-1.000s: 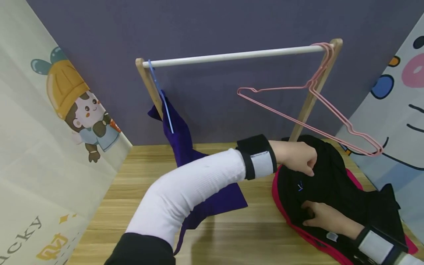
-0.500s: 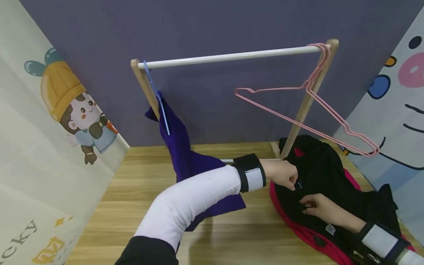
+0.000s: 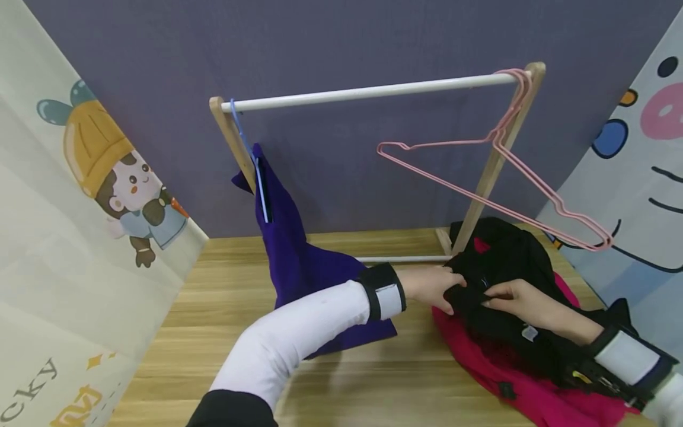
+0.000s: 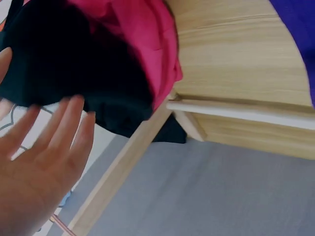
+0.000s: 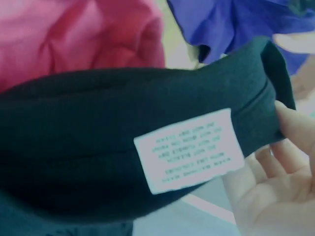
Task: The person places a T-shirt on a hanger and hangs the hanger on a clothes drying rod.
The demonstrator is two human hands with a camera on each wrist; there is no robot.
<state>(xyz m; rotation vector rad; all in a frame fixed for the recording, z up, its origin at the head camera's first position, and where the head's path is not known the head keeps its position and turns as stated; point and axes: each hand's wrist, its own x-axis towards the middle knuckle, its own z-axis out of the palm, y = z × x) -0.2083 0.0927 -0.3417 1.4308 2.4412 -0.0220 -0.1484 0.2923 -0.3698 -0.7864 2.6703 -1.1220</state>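
A black and pink garment [image 3: 512, 255] lies bunched on the table at the right; its exact kind cannot be told. My right hand [image 3: 520, 305] pinches a black fold of it between thumb and fingers, near a white care label [image 5: 189, 150] seen in the right wrist view. My left hand [image 3: 434, 286] is at the garment's left edge, close to the right hand. In the left wrist view its fingers [image 4: 74, 123] are blurred, spread and fairly straight beside the black cloth. Part of the pink side [image 3: 533, 385] shows below the fold.
A rack with a white rail [image 3: 373, 91] and wooden posts stands behind. Pink hangers [image 3: 496, 136] hang at its right end. A blue hanger [image 3: 259, 184] with a purple garment [image 3: 299, 267] hangs at the left. The wooden table [image 3: 229, 308] meets printed side walls.
My left hand has come down and left toward the garment's edge. The right hand has risen slightly, lifting a black fold, and more of the pink side shows at the front.
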